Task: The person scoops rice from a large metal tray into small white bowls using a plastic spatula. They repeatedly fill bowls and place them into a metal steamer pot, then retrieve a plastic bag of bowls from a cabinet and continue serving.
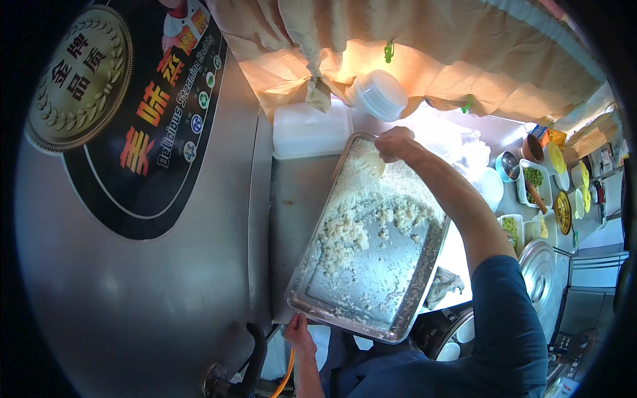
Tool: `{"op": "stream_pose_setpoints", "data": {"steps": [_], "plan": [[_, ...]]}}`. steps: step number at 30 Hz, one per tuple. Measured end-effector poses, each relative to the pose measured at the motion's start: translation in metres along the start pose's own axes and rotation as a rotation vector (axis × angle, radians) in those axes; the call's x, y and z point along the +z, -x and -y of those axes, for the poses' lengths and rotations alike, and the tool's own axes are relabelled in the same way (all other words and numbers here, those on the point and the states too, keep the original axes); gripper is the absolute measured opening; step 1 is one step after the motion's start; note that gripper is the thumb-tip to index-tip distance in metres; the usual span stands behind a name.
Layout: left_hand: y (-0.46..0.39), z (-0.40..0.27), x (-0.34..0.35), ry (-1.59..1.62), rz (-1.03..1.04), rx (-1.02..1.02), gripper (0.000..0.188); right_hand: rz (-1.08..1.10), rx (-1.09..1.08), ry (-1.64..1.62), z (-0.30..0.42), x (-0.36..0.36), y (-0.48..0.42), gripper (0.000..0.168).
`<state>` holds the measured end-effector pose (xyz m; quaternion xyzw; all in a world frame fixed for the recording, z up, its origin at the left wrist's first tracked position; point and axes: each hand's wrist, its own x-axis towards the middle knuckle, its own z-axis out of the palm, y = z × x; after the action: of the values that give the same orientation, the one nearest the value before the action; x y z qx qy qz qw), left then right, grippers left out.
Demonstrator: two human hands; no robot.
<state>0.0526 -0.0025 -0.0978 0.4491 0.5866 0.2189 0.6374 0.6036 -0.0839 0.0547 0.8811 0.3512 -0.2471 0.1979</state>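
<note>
A rectangular metal tray (366, 278) lies before me, tilted across the view. Cooked white rice (343, 236) is heaped toward its far end, and loose grains are scattered over the near end. At the far end my right hand (394, 144) is closed on a pale scoop or paddle (371, 164), whose blade touches the rice; its exact kind is unclear. My left hand (300, 332) is at the near left corner of the tray, fingers closed on its rim.
A white plastic container (312, 130) and stacked round tubs (380, 94) stand behind the tray. Chopped greens in a white container (546, 189), bowls and a round metal lid (537, 273) lie right. A steel cabinet with a black handle (255, 348) rises left; a grey cloth (443, 287) lies beside the tray.
</note>
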Motion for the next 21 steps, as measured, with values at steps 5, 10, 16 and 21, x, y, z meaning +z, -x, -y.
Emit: {"op": "stream_pose_setpoints", "data": {"steps": [5,10,16,21], "plan": [[-0.004,-0.008,0.002,-0.136,0.046,0.073,0.016,-0.026,-0.17,0.01,0.017,0.022,-0.02,0.01],[-0.009,0.0,-0.013,-0.2,0.119,0.075,0.012,-0.096,-0.321,0.192,0.06,0.012,-0.014,0.011],[0.003,-0.019,0.0,-0.187,0.088,0.086,0.017,-0.263,-0.47,0.155,0.104,0.03,0.029,0.014],[-0.012,-0.003,-0.011,-0.233,0.173,0.146,0.017,-0.434,-0.564,0.298,0.157,0.056,0.083,0.014]]}}
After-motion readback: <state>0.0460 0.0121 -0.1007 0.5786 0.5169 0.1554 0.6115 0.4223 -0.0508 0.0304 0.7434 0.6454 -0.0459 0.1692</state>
